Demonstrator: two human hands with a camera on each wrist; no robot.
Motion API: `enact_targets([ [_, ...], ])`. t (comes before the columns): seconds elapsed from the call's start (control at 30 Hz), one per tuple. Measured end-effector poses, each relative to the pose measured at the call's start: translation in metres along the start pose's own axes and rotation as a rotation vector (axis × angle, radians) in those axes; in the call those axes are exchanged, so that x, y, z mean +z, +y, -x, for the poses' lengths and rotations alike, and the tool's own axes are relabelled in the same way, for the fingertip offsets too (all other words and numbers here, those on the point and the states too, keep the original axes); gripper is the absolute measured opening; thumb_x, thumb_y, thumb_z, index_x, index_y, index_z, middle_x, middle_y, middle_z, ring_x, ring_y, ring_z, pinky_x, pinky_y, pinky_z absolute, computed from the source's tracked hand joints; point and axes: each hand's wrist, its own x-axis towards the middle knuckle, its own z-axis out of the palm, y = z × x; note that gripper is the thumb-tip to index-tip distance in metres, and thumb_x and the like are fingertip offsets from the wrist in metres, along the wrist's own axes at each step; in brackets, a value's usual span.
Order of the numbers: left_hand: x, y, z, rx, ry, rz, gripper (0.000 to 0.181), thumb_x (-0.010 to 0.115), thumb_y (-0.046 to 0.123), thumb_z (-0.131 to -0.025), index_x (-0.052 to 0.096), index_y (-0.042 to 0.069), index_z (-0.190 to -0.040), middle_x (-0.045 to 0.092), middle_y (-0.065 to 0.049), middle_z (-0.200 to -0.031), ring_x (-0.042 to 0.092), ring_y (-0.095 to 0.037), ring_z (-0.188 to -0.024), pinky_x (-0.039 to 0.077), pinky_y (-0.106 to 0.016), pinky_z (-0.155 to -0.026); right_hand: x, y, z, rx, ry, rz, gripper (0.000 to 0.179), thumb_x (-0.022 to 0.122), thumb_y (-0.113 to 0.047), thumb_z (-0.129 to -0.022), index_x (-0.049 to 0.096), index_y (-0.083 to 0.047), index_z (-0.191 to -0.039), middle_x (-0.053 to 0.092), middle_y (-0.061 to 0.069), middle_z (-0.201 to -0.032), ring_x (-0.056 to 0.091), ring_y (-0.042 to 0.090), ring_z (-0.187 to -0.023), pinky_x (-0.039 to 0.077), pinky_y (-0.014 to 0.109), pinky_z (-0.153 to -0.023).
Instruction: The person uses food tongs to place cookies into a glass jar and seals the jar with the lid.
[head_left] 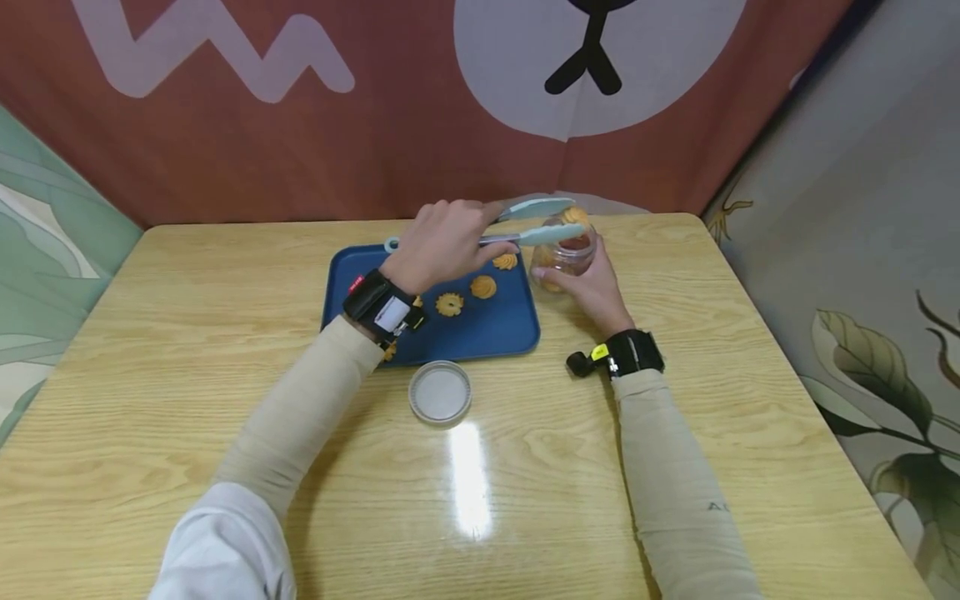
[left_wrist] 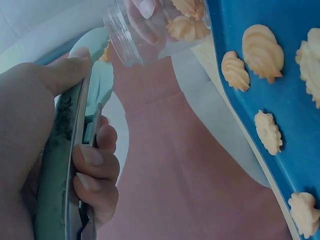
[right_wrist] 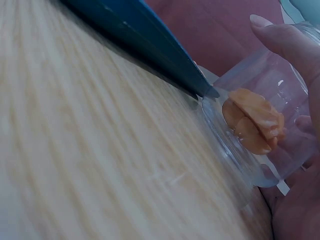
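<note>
My left hand grips a pair of tongs with light-green tips. A cookie shows at the tong tips, over the mouth of a clear jar; in the left wrist view the tips mostly hide it. My right hand holds the jar at the tray's right side, thumb and fingers around its wall. Inside the jar lie several cookies, seen through its side in the right wrist view. Piped cookies are spread on a blue tray, partly covered by my left hand and wrist.
A round lid lies on the wooden table in front of the tray. Behind the table's far edge hangs a red-brown cloth. Patterned walls stand at both sides. Each wrist carries a black strapped camera.
</note>
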Motion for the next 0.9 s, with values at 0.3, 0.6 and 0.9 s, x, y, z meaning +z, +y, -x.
enact_targets([
  [0.3,-0.0006,0.0030,-0.0013,-0.018,-0.018,0.018,0.072,0.049,0.064,-0.086,0.048,0.012,-0.135,0.058,-0.005,-0.086,0.050,-0.017,-0.051,0.038,-0.031,-0.040,-0.0008,0.0008,-0.0012,0.011,0.002,0.012,0.085,0.082,-0.012,-0.072,0.030,-0.019,-0.139,0.045,0.010,-0.133,0.042,0.017,-0.121,0.030,0.044,-0.103],
  [0.6,0.0004,0.0061,-0.0026,-0.022,-0.022,0.036,0.074,0.049,0.066,-0.085,0.047,0.012,-0.136,0.054,-0.003,-0.083,0.049,-0.016,-0.050,0.037,-0.031,-0.041,-0.0006,0.0020,-0.0013,0.001,0.008,0.028,0.085,0.083,-0.014,-0.071,0.032,-0.020,-0.139,0.046,0.007,-0.131,0.044,0.017,-0.117,0.032,0.043,-0.100],
  [0.9,-0.0028,0.0078,0.0013,-0.021,0.005,0.038,0.074,0.053,0.064,-0.084,0.048,0.010,-0.134,0.057,-0.005,-0.086,0.049,-0.016,-0.050,0.037,-0.031,-0.040,-0.0003,0.0018,-0.0009,0.022,0.012,0.066,0.085,0.083,-0.019,-0.072,0.030,-0.021,-0.139,0.046,0.008,-0.131,0.044,0.017,-0.118,0.031,0.045,-0.102],
])
